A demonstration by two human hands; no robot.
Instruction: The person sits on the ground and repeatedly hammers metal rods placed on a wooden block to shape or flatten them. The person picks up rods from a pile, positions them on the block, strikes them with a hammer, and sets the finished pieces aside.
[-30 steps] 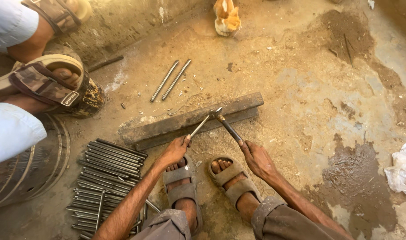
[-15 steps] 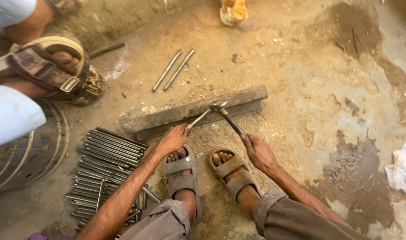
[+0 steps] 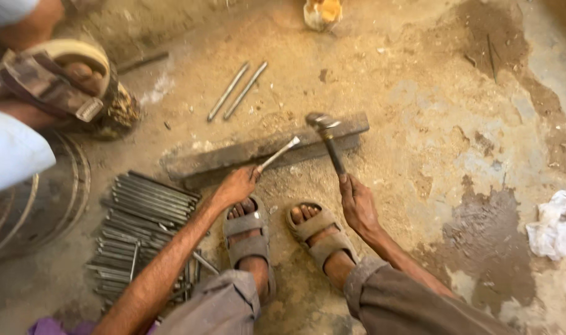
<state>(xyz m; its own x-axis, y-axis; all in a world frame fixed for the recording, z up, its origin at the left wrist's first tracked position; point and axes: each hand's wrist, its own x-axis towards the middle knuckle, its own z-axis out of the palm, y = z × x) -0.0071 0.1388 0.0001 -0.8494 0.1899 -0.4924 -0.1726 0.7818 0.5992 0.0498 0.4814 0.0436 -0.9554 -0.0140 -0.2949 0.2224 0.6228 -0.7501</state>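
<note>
1. Sandalled feet (image 3: 283,239) planted close before the work, toes well back from the strike point.
2. Left hand (image 3: 236,186), fingers pinched shut on the near end of a thin metal rod (image 3: 276,155); best kept low and steady, rod tip resting on the iron bar (image 3: 264,149).
3. Right hand (image 3: 356,205), fingers wrapped tight round the hammer (image 3: 329,139) handle, head raised above the bar; square blows onto the rod tip advisable.
4. Rod pile (image 3: 143,226) on the floor at left; two loose rods (image 3: 236,90) beyond the bar.
</note>
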